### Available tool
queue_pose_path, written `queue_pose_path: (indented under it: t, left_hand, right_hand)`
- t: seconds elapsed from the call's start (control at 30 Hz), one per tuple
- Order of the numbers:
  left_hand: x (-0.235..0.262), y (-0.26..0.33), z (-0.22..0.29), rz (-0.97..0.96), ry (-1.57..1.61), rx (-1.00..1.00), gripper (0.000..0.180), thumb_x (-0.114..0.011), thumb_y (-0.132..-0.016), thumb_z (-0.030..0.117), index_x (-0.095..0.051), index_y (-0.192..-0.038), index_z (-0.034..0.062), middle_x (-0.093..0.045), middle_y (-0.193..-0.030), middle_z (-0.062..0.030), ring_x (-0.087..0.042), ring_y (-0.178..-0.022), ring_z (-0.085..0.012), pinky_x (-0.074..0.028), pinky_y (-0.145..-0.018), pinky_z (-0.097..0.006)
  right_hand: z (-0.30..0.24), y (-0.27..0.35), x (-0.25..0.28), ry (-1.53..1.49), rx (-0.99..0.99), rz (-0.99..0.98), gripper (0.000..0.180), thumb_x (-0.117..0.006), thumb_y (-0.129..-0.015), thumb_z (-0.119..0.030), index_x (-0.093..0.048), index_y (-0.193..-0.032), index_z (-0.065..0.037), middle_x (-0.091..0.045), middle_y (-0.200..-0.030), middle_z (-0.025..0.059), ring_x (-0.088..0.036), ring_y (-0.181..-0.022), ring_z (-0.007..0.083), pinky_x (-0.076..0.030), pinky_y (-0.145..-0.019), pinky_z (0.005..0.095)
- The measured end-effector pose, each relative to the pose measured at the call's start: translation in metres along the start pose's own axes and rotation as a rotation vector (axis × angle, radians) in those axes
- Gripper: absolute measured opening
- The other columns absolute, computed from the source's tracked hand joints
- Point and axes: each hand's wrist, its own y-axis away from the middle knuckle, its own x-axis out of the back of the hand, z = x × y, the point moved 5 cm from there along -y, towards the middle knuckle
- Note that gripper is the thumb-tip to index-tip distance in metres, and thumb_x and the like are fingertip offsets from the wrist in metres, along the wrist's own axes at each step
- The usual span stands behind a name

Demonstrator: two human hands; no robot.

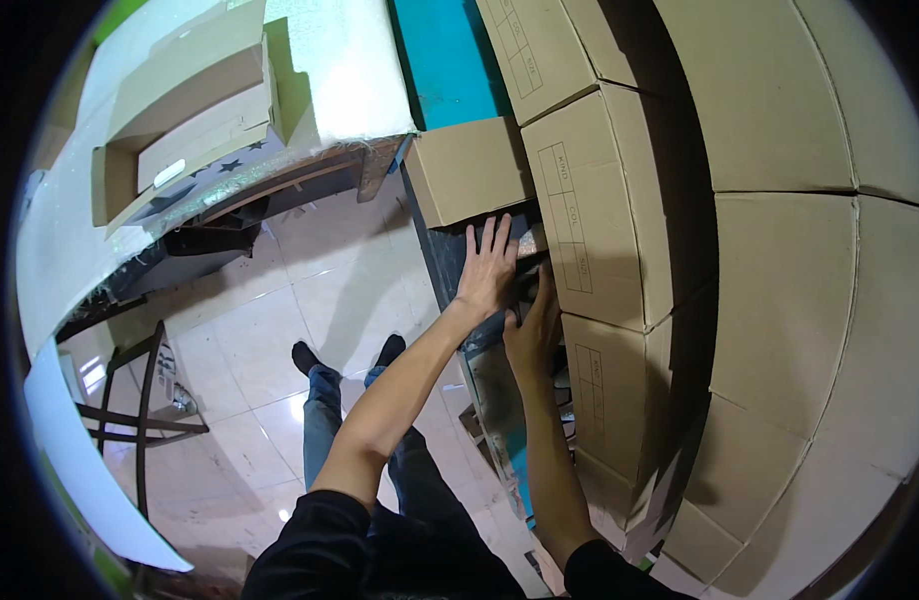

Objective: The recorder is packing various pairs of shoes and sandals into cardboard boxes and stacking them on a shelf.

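My left hand (492,268) lies with its fingers stretched and apart over a dark surface (442,262), its fingertips by the lower edge of a small brown cardboard box (475,170). Just below and to the right is my right hand (533,325), thumb apart and fingers pointing up alongside a tall stack of cardboard boxes (590,210). Shadow partly hides those fingers. Between the hands there is something dark whose kind I cannot make out. A small pale, speckled patch (530,240) shows beside my left fingers.
More large cardboard boxes (785,290) rise at the far right. On the left, an open cardboard box (195,120) with star prints sits on a white-covered table (350,70). A turquoise surface (450,65) runs behind the small box. Below lies a tiled floor (255,340) with a dark metal frame (145,420).
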Motion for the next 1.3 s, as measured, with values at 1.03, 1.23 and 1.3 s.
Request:
queue_pose_path:
  t: [1.03, 1.23, 1.3]
  left_hand:
    - [0.073, 0.111, -0.081, 0.055, 0.412, -0.138, 0.063, -0.080, -0.075, 0.016, -0.054, -0.130, -0.0010, -0.033, -0.156, -0.0165, -0.033, -0.142, -0.0431, -0.037, -0.113, -0.059]
    - [0.075, 0.115, -0.097, 0.047, 0.363, -0.184, 0.067, -0.079, -0.073, 0.012, -0.051, -0.133, -0.0002, -0.034, -0.155, -0.0207, -0.034, -0.141, -0.0455, -0.039, -0.113, -0.050]
    - [0.076, 0.113, -0.094, 0.072, 0.404, -0.165, 0.070, -0.079, -0.072, 0.011, -0.049, -0.135, 0.0002, -0.033, -0.155, -0.0219, -0.034, -0.141, -0.0456, -0.038, -0.114, -0.050]
  right_hand:
    - [-0.022, -0.045, -0.025, 0.081, 0.214, -0.212, 0.119, -0.095, -0.055, -0.013, -0.028, -0.153, -0.021, -0.022, -0.158, 0.0220, -0.018, -0.145, 0.0525, -0.024, -0.114, 0.0674]
    - [-0.032, -0.053, -0.048, 0.251, 0.340, -0.176, 0.098, -0.096, -0.053, -0.020, -0.044, -0.136, -0.016, -0.023, -0.158, 0.0197, -0.016, -0.146, 0.0501, -0.019, -0.111, 0.0736]
    - [-0.031, -0.052, -0.047, 0.239, 0.348, -0.148, 0.091, -0.095, -0.055, -0.021, -0.047, -0.131, -0.014, -0.024, -0.157, 0.0200, -0.017, -0.146, 0.0499, -0.018, -0.111, 0.0733]
